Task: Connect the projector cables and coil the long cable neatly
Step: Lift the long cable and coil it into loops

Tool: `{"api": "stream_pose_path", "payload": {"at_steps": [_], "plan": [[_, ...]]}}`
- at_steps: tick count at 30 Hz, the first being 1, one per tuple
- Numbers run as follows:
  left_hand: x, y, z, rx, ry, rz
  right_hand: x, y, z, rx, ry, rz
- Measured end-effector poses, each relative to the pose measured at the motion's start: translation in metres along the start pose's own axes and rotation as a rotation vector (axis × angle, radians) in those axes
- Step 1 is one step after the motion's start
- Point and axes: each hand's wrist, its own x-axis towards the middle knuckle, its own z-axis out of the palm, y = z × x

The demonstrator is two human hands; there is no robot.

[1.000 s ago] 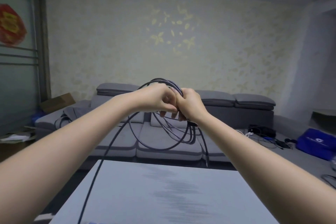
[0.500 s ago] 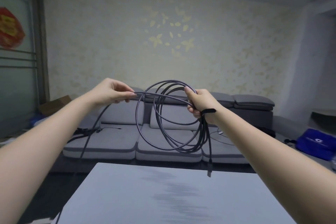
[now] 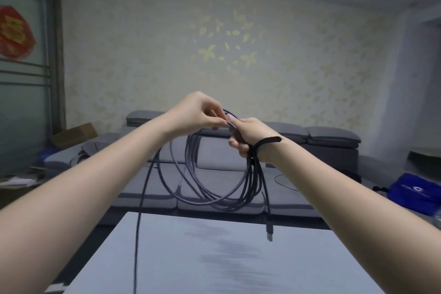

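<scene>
Two hands: left hand (image 3: pixel 193 114), right hand (image 3: pixel 248 136); one coiled cable (image 3: pixel 214 196), one plug (image 3: pixel 269 231), one black strap (image 3: pixel 267 142), one table (image 3: pixel 214 258), one sofa (image 3: pixel 214 167), one blue bag (image 3: pixel 416 192), one cardboard box (image 3: pixel 75 135)

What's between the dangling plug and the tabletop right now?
Nothing shows there in the head view: the plug hangs free from the coil in the right hand, with only bare table behind it.

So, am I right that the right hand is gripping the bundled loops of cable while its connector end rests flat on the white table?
Not quite: the connector end hangs free in the air above the white table, as the head view shows. The right hand does grip the bundled loops of cable.
</scene>
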Motion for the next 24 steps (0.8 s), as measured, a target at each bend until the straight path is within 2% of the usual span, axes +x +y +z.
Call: {"api": "stream_pose_path", "payload": {"at_steps": [10, 15, 24], "plan": [[-0.009, -0.019, -0.02, -0.064, 0.082, -0.04, -0.009, -0.005, -0.017, 0.103, -0.112, 0.123], [-0.019, -0.039, -0.037, -0.25, 0.2, -0.146, -0.017, -0.003, -0.034, 0.061, -0.232, 0.09], [-0.015, -0.048, -0.022, -0.381, 0.165, -0.191, -0.025, -0.006, -0.035, 0.122, -0.383, 0.008]]}}
